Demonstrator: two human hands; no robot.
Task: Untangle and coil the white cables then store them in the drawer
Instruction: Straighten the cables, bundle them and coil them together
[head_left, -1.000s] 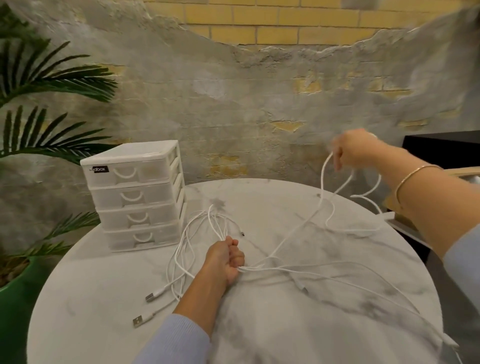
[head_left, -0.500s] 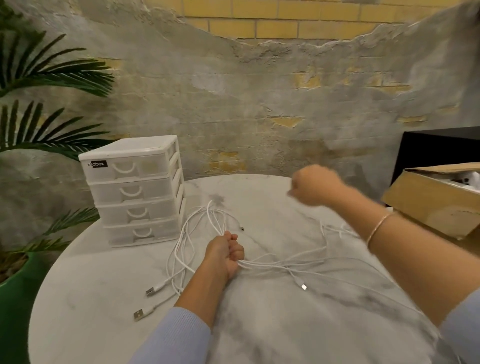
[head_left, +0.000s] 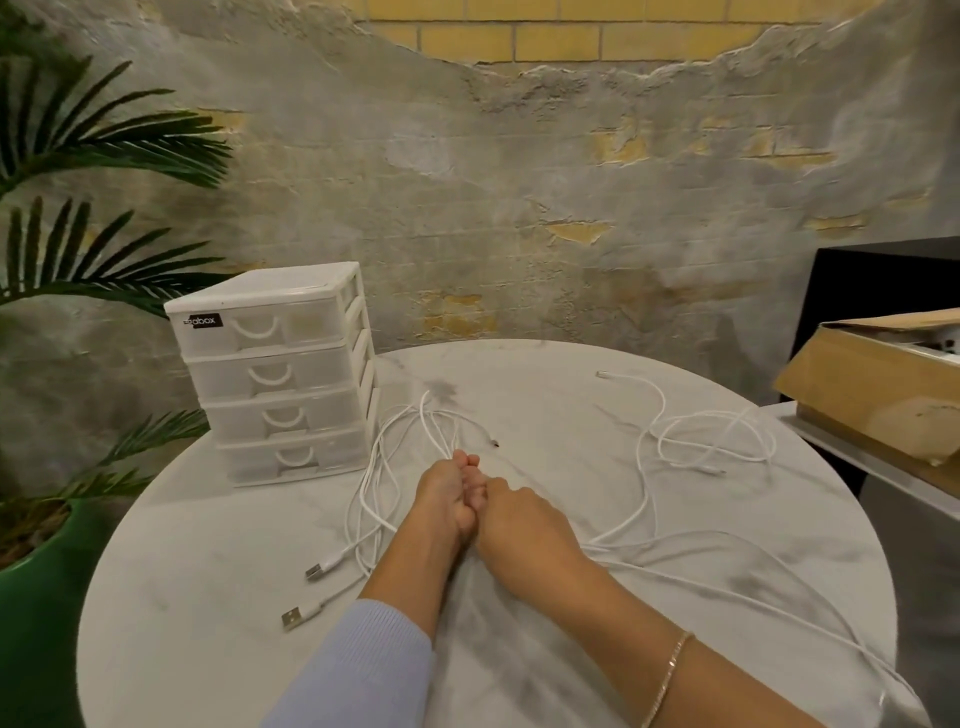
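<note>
Two hands meet at the middle of a round, marble-patterned bench (head_left: 519, 649). The left hand (head_left: 447, 493) is curled into a fist around a bundle of white cables (head_left: 395, 452), which fan out in long loops just beyond and to the left of it. The right hand (head_left: 519, 519) presses against the left, fingers curled toward the same bundle; whether it actually grips a strand cannot be told, since its fingertips are hidden. Nearer than the left hand, two USB plugs (head_left: 318, 570) lie on the bench at the ends of trailing strands. Further strands run out to the right of the right hand, ending in a loose heap of cable (head_left: 711, 436) well apart from it. Beyond and to the left of the hands stands a white four-drawer organiser (head_left: 275, 374), all drawers closed. A thin bracelet (head_left: 670, 670) circles the right wrist. Far right, off the bench, sits a cardboard box (head_left: 872, 395).
</note>
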